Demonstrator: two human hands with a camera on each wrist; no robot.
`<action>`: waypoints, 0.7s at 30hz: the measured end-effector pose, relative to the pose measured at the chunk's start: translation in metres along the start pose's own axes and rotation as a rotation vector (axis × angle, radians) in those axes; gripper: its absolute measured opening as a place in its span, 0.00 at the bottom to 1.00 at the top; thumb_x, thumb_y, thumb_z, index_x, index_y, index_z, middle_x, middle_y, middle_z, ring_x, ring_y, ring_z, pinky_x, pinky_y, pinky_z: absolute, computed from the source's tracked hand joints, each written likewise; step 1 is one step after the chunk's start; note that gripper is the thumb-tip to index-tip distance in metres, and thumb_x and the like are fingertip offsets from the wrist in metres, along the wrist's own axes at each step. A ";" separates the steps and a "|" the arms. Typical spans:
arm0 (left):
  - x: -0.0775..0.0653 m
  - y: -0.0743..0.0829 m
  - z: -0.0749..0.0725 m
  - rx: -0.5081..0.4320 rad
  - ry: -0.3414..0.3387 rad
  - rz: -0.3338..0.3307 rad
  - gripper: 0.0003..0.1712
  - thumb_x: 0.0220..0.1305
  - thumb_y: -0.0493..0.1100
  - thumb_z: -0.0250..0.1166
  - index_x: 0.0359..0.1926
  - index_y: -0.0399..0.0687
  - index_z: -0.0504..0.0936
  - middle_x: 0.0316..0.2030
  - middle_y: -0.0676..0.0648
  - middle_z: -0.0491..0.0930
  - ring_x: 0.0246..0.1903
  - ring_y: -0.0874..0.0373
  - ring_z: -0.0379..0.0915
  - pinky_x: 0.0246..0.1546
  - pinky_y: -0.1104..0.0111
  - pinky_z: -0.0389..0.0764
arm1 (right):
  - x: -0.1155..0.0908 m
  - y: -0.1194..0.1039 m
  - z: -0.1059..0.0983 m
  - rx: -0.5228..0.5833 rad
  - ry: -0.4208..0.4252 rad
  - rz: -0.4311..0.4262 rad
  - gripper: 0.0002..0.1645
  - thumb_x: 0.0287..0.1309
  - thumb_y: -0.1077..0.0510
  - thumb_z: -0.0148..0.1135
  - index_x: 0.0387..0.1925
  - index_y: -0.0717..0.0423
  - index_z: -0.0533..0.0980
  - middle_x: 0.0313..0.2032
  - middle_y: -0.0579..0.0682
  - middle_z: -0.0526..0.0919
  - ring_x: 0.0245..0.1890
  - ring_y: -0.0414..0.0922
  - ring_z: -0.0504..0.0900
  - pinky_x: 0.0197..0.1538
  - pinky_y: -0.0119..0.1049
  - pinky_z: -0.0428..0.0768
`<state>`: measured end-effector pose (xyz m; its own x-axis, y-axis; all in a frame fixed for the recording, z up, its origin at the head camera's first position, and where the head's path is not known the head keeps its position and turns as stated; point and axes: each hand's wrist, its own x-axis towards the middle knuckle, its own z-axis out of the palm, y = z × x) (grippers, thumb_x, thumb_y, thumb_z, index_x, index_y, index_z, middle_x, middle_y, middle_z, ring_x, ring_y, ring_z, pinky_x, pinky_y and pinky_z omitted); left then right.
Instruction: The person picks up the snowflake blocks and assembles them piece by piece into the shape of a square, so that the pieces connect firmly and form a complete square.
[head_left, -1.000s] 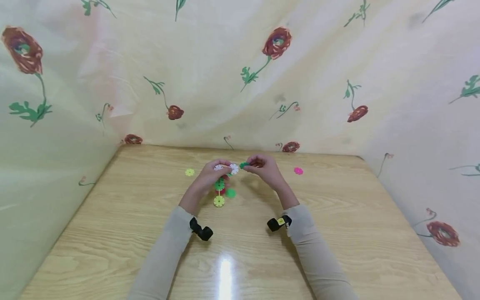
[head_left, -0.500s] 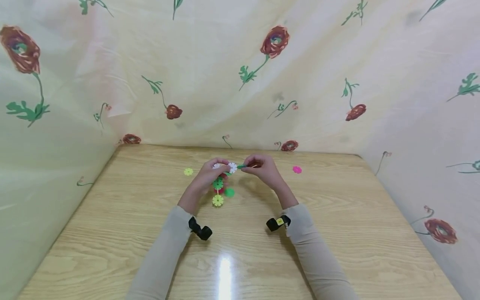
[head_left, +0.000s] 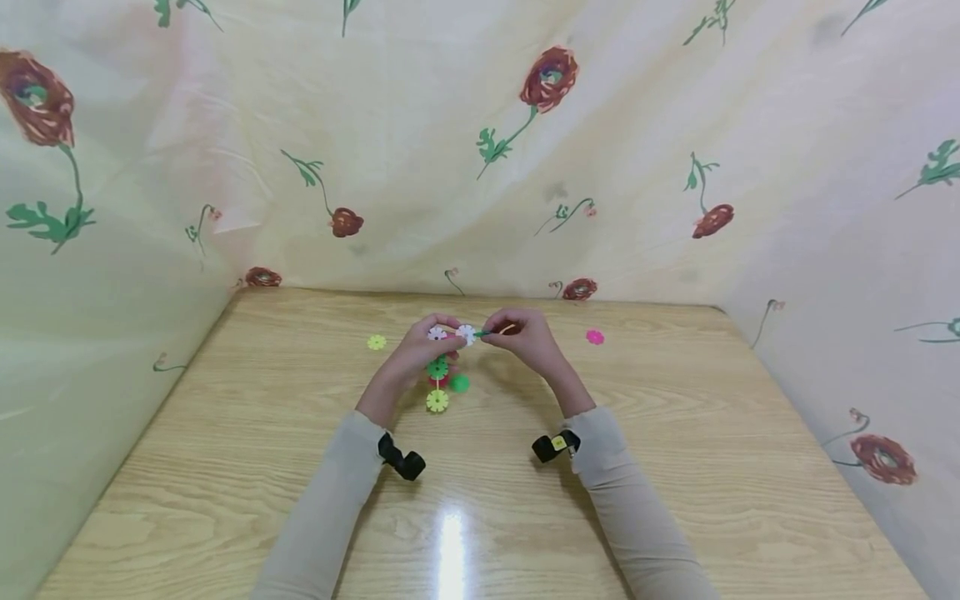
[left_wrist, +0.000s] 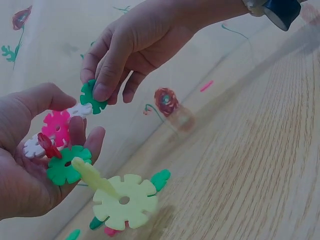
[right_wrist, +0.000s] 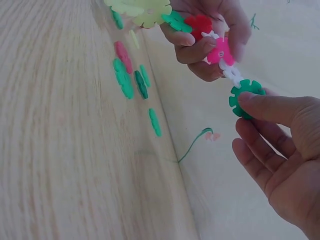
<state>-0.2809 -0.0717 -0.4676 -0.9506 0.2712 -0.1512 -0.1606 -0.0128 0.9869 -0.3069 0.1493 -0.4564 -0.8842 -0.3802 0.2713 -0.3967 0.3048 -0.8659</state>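
My left hand grips a chain of notched plastic flower discs joined edge to edge. In the left wrist view a pale yellow disc hangs at the near end, followed by a green disc and a red one. A pink disc and a white disc lie toward the other end. Between thumb and fingers, my right hand pinches another green disc. Its edge meets the end white disc; whether their notches interlock I cannot tell. Fingers partly cover the chain's middle.
On the wooden table lie a loose pale yellow disc to the left and a loose pink disc to the right. Several more loose discs, including a green one, lie below the hands. A flowered cloth hangs behind.
The green disc in my right hand has moved left against the end white disc and turned from nearly face-on to edge-on in the head view. My left hand keeps holding the chain.
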 end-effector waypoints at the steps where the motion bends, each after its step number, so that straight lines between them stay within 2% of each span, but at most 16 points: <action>1: 0.000 0.000 0.000 -0.006 0.001 0.002 0.19 0.70 0.39 0.66 0.58 0.44 0.74 0.35 0.40 0.79 0.32 0.49 0.79 0.34 0.63 0.88 | 0.000 -0.001 0.000 0.000 0.000 -0.001 0.04 0.59 0.65 0.72 0.36 0.63 0.85 0.38 0.60 0.87 0.37 0.42 0.83 0.42 0.30 0.84; 5: 0.000 0.000 0.000 -0.013 0.013 0.004 0.18 0.69 0.38 0.67 0.57 0.45 0.75 0.30 0.44 0.79 0.25 0.55 0.80 0.30 0.65 0.87 | -0.001 -0.004 -0.001 0.001 -0.004 -0.005 0.04 0.59 0.66 0.72 0.36 0.63 0.85 0.39 0.60 0.87 0.37 0.41 0.84 0.42 0.30 0.85; 8: -0.001 0.000 0.000 -0.016 0.010 0.010 0.17 0.68 0.39 0.68 0.55 0.46 0.75 0.28 0.45 0.79 0.22 0.56 0.80 0.29 0.66 0.86 | -0.002 -0.006 -0.001 -0.002 -0.006 -0.006 0.05 0.59 0.65 0.72 0.37 0.63 0.85 0.39 0.60 0.87 0.37 0.42 0.84 0.42 0.31 0.85; 14: -0.005 0.004 0.002 -0.056 -0.018 0.044 0.14 0.69 0.37 0.66 0.53 0.44 0.75 0.28 0.46 0.80 0.26 0.60 0.77 0.31 0.67 0.86 | -0.004 -0.012 -0.003 -0.037 -0.015 0.010 0.07 0.60 0.64 0.72 0.39 0.65 0.86 0.41 0.63 0.88 0.38 0.43 0.84 0.43 0.28 0.83; 18: -0.005 0.004 0.002 -0.059 -0.026 0.038 0.13 0.69 0.37 0.66 0.51 0.46 0.75 0.27 0.48 0.80 0.26 0.60 0.77 0.31 0.68 0.86 | -0.004 -0.014 -0.004 -0.050 -0.027 0.021 0.08 0.60 0.66 0.71 0.41 0.67 0.85 0.42 0.65 0.87 0.38 0.43 0.83 0.42 0.26 0.82; 21: -0.004 0.004 0.001 -0.050 -0.027 0.033 0.12 0.69 0.37 0.66 0.50 0.47 0.75 0.29 0.46 0.82 0.28 0.58 0.79 0.34 0.65 0.88 | -0.004 -0.015 -0.004 -0.048 -0.033 0.011 0.08 0.60 0.67 0.71 0.40 0.68 0.85 0.41 0.66 0.87 0.38 0.45 0.83 0.40 0.26 0.82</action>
<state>-0.2775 -0.0720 -0.4633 -0.9482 0.2958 -0.1160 -0.1427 -0.0704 0.9873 -0.2983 0.1502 -0.4427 -0.8801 -0.4051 0.2476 -0.3994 0.3498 -0.8474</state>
